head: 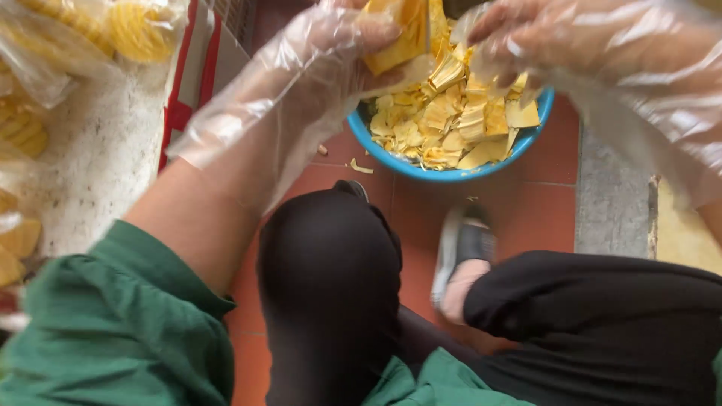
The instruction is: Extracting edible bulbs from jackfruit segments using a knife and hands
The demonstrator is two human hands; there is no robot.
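Observation:
My left hand (323,60), in a loose clear plastic glove, grips a yellow fruit piece (402,34) above a blue bowl (451,174). My right hand (556,45), also gloved, has its fingers on the same yellow piece from the right side. The bowl sits on the floor and is heaped with pale yellow fruit scraps (451,124). What the right hand's fingers hold is partly hidden by the glove and the frame's top edge.
Clear bags of yellow fruit pieces (90,30) lie on a white speckled surface at the left. My knees in black trousers (331,286) and a sandalled foot (462,259) are on red floor tiles. A grey stone slab (613,195) stands at the right.

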